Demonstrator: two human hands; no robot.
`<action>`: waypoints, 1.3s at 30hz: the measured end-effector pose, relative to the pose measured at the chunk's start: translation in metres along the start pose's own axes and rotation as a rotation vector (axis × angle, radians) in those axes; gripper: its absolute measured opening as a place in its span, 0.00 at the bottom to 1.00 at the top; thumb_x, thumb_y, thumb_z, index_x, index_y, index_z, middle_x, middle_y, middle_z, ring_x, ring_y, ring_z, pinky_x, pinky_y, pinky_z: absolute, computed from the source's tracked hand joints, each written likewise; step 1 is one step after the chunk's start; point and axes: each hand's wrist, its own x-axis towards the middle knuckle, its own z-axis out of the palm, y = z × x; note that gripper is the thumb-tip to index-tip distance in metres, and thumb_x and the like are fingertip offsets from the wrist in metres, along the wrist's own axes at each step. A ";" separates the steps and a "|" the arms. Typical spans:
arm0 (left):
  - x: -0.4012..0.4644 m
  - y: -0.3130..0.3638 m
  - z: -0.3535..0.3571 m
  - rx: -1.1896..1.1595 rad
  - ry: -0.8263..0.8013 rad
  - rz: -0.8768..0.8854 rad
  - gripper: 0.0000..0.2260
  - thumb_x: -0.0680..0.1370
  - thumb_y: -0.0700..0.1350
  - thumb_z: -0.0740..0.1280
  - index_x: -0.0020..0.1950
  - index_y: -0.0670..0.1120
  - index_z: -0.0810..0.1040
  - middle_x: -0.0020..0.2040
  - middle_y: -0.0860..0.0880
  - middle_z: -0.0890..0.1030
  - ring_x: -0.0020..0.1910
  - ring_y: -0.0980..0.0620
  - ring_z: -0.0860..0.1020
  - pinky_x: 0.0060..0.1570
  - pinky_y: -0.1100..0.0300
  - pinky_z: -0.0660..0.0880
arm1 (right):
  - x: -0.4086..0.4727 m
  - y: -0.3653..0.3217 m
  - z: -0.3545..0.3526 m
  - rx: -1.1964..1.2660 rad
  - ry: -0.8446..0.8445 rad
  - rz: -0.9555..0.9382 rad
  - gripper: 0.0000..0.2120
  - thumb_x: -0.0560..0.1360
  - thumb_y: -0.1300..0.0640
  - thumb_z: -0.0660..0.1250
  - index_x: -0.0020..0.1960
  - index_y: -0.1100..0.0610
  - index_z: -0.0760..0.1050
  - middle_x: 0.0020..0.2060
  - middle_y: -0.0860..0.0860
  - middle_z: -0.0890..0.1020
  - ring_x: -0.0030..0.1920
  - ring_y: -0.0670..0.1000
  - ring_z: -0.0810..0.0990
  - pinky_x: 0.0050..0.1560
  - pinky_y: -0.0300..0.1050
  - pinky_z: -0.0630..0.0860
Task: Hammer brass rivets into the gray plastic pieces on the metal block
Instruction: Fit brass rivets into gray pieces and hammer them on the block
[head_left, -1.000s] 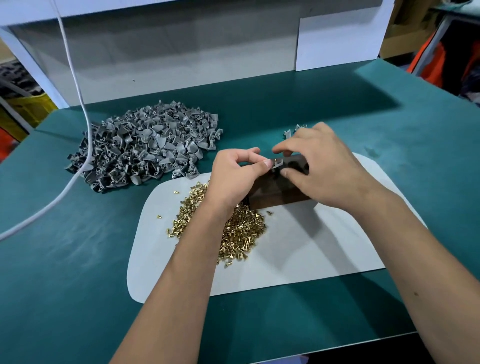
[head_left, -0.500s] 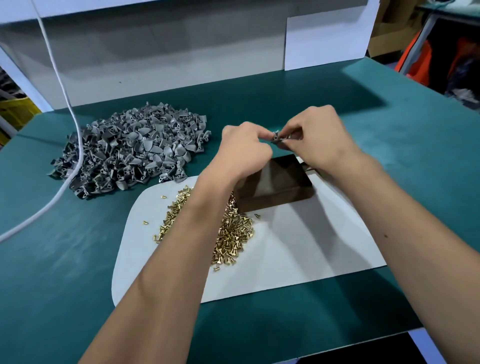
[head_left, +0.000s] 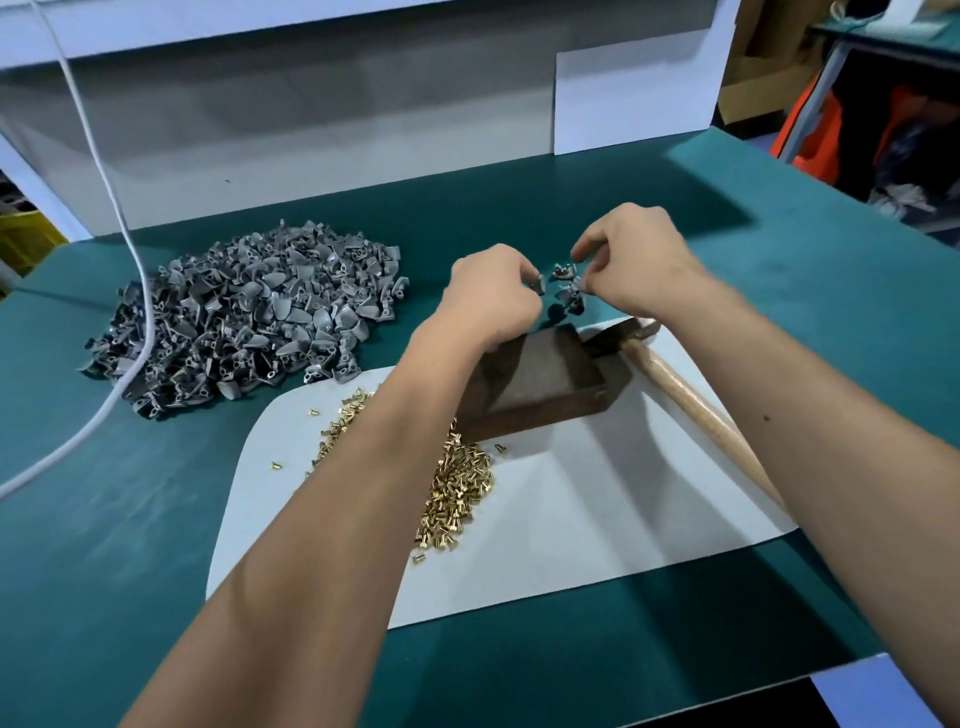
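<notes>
Green matting covers the bench (head_left: 156, 545), with a white sheet (head_left: 597, 519) under both forearms. From the head view, the left hand (head_left: 488, 296) pinches one small gray plastic piece (head_left: 537, 287) at its fingertips. The right hand (head_left: 639, 265) has its fingers curled just beside a few finished-looking pieces (head_left: 567, 291) lying between the hands; whether it holds anything I cannot tell. The metal block (head_left: 540, 379) sits bare, just nearer than the hands. Brass rivets (head_left: 457, 493) lie heaped beside the left forearm, the big gray pile (head_left: 249, 317) further to the left. The hammer (head_left: 675, 384) rests untouched under the right wrist. I judge this is the moment between two pieces: next, a piece must go on the block with a rivet in it, then the hammer.
</notes>
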 end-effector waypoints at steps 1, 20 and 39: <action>-0.005 -0.008 -0.003 -0.031 0.082 0.006 0.20 0.75 0.38 0.63 0.63 0.52 0.84 0.60 0.47 0.84 0.59 0.45 0.81 0.56 0.59 0.78 | -0.003 -0.007 -0.001 0.011 -0.002 -0.034 0.15 0.73 0.65 0.71 0.56 0.52 0.85 0.48 0.54 0.86 0.52 0.55 0.84 0.59 0.48 0.80; -0.091 -0.159 -0.044 0.008 0.530 -0.288 0.08 0.75 0.38 0.72 0.49 0.48 0.88 0.46 0.48 0.87 0.45 0.48 0.84 0.48 0.53 0.82 | -0.091 -0.169 0.073 -0.288 -0.593 -0.755 0.05 0.72 0.56 0.79 0.46 0.51 0.84 0.36 0.46 0.81 0.42 0.52 0.81 0.35 0.40 0.72; -0.110 -0.162 -0.077 -1.009 0.862 -0.436 0.01 0.77 0.34 0.72 0.47 0.38 0.83 0.38 0.46 0.84 0.30 0.51 0.81 0.36 0.59 0.80 | -0.087 -0.147 0.053 0.079 -0.459 -0.729 0.07 0.73 0.63 0.73 0.43 0.51 0.84 0.36 0.41 0.83 0.38 0.38 0.81 0.46 0.38 0.79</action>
